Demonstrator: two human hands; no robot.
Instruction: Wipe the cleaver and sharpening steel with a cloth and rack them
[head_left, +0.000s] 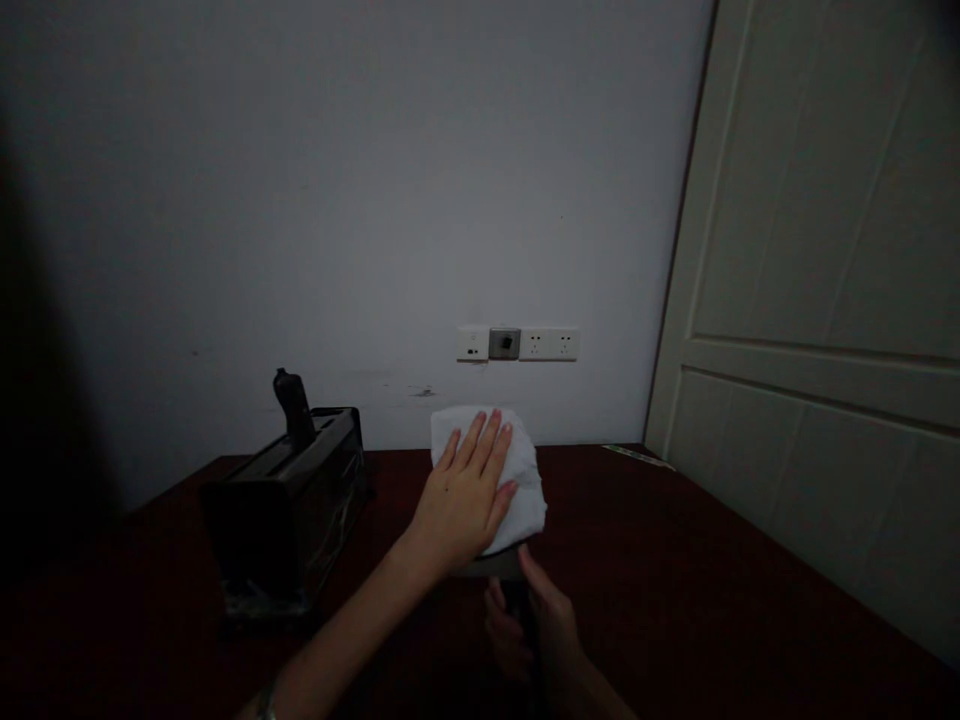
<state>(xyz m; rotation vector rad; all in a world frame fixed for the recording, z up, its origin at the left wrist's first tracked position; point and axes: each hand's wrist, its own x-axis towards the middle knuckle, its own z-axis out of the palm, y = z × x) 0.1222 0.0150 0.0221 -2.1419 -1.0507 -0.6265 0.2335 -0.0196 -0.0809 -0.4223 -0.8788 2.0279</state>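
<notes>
My left hand [466,490] lies flat, fingers stretched out, on a white cloth [517,470]. The cloth covers the top of a dark object [499,567] that stands on the dark red table [675,560]; only a grey edge of that object shows under the cloth. Just below it, my right hand [536,625] is wrapped round a dark handle-like part of the same object, thumb up. The light is dim, so I cannot make out what the object is.
A black toaster [289,505] with a raised lever stands to the left on the table. A row of wall sockets [517,343] sits on the white wall behind. A pale door [825,300] fills the right side.
</notes>
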